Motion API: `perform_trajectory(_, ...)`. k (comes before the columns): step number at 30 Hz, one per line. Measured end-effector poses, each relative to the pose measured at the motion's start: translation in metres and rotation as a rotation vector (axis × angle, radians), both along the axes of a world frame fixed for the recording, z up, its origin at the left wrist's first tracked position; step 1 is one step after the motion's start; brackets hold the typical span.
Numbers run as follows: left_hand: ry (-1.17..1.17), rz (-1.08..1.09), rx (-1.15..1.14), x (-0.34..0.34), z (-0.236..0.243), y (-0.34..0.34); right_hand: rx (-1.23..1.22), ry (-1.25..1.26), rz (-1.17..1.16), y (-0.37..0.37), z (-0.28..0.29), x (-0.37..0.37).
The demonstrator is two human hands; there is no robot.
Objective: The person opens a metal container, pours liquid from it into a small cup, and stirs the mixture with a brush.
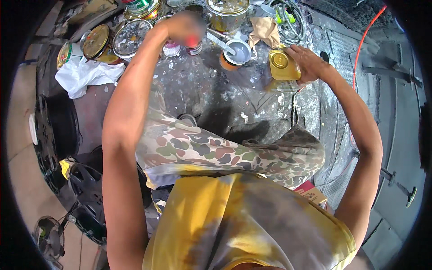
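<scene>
From my end of the link, the biggest thing I see is the dark floor [189, 96], splashed with pale paint. Over it I have the wearer's yellow and grey shirt [198, 202] at the bottom, then the folded legs in camouflage trousers [193, 144]. Off to the left I pick out a black wheel [49, 139], standing on edge near the wearer. Higher up on that side a crumpled white sheet [87, 74] lies in front of several paint cans, among them a spattered lidded one [130, 38]. A larger can [227, 22] stands at the top, near the middle, with brown paper [264, 32] to its right.

Next in size comes the gold tin [283, 63], right of centre, its flat top with a round cap facing me. I have the right hand [308, 63] closed on its right side, fingers over the far edge and thumb toward the near corner; I cannot tell whether the tin bears on the floor. To its left, apart from it, an orange pot [236, 54] holds grey paint, with a flat stick leaning in it. Smallest is a little jar [194, 47], red at the top, just under the left hand [185, 28]; that hand is blurred, so I cannot tell whether its fingers grip anything
</scene>
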State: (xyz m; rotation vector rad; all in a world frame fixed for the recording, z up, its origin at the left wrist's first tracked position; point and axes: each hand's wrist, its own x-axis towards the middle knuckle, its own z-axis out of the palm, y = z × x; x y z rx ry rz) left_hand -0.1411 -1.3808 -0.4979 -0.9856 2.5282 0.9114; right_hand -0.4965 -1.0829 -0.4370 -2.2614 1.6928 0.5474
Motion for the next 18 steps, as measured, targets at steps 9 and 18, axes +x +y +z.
perform_trajectory(9,-0.006,0.094,0.063,-0.021,0.026,0.03,0.139,0.078,-0.049,-0.005,0.011,0.016)
perform_trajectory(18,0.207,0.112,0.155,-0.05,-0.005,0.035,0.192,0.13,-0.062,-0.013,0.002,0.019)
